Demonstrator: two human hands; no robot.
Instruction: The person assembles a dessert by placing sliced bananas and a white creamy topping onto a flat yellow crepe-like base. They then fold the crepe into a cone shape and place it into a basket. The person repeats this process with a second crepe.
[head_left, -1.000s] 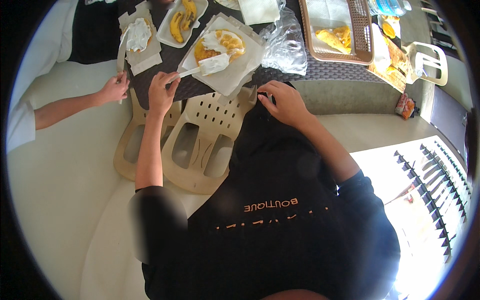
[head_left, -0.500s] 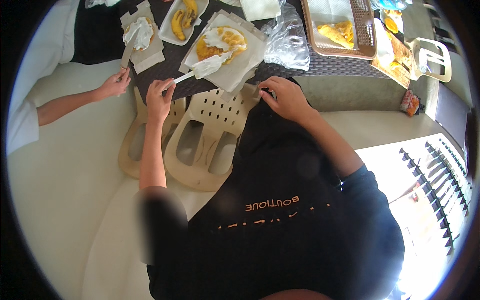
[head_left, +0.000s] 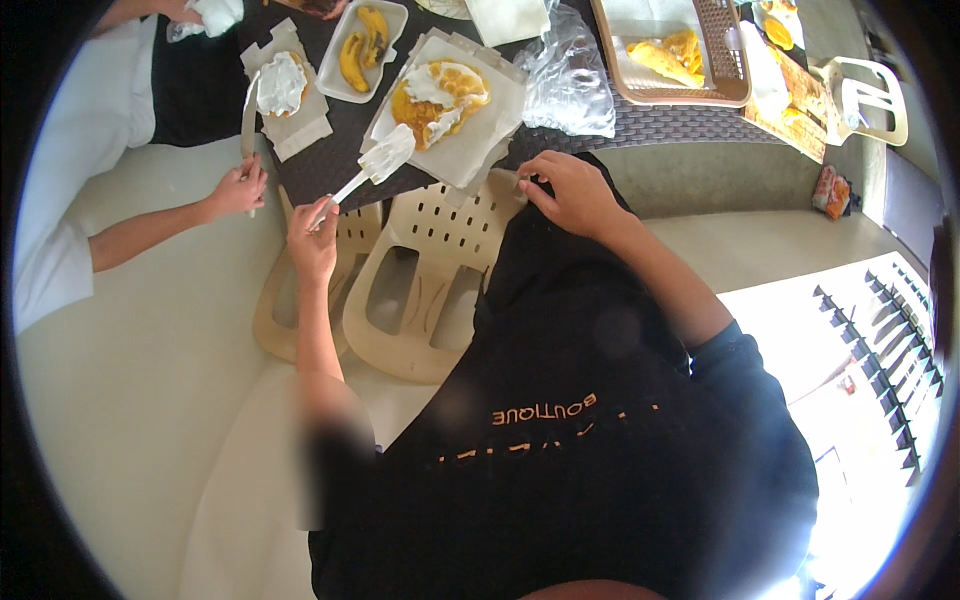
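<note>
My left hand (head_left: 314, 242) is closed round the handle of a spatula (head_left: 387, 153). Thick white cream coats its blade, held just off the near left side of a round yellow-orange cake (head_left: 440, 100). Cream covers the cake's top in uneven patches, with yellow pieces showing between. It sits on white paper over a flattened carton (head_left: 492, 80). By the table's near edge, my right hand (head_left: 570, 190) has loosely curled fingers, thumb and forefinger a little apart, and nothing visible in it. Its fingertips are close to the top corner of a beige plastic chair (head_left: 425, 225).
A person at left holds a long knife (head_left: 249, 125) beside a small cream-topped cake (head_left: 281, 84). Bananas (head_left: 352, 62) lie in a white foam tray (head_left: 395, 28). To the right are a clear plastic bag (head_left: 570, 85), a brown basket (head_left: 672, 98) with yellow food, and a printed board (head_left: 808, 122).
My left hand has drawn the spatula back toward me, away from the cake's surface. The other person's knife has swung to the left side of the small cake. My right hand stays put.
</note>
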